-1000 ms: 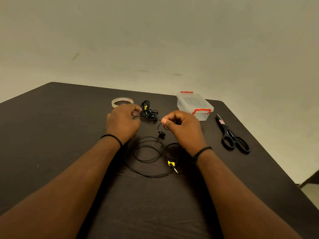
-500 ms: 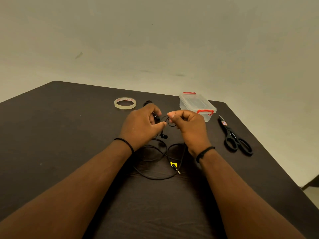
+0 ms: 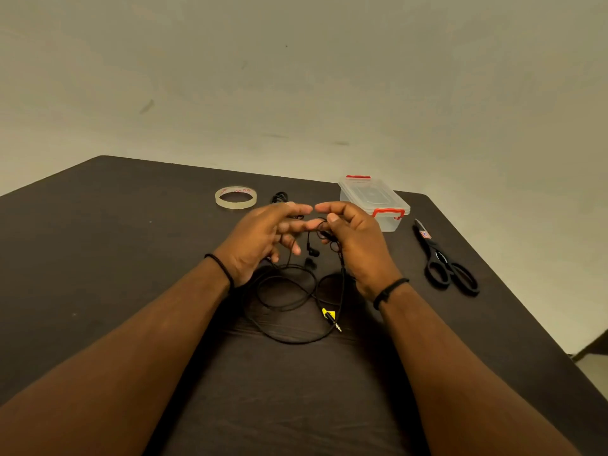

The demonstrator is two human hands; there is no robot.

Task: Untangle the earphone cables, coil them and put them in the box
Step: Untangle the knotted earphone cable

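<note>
Our right hand [image 3: 357, 238] pinches the cable [image 3: 289, 291] between thumb and fingers, lifted a little over the table [image 3: 98, 258]. Our left hand [image 3: 263, 235] has its fingers spread and relaxed near the same strand; whether it holds anything we cannot tell. Most of the cable lies in loose loops below, with the plug [image 3: 330, 317] at the near side. If we pull hard now, the loops can tighten into a knot. A second bundle [image 3: 279, 196] waits behind, and the box [image 3: 375, 200] is closed.
</note>
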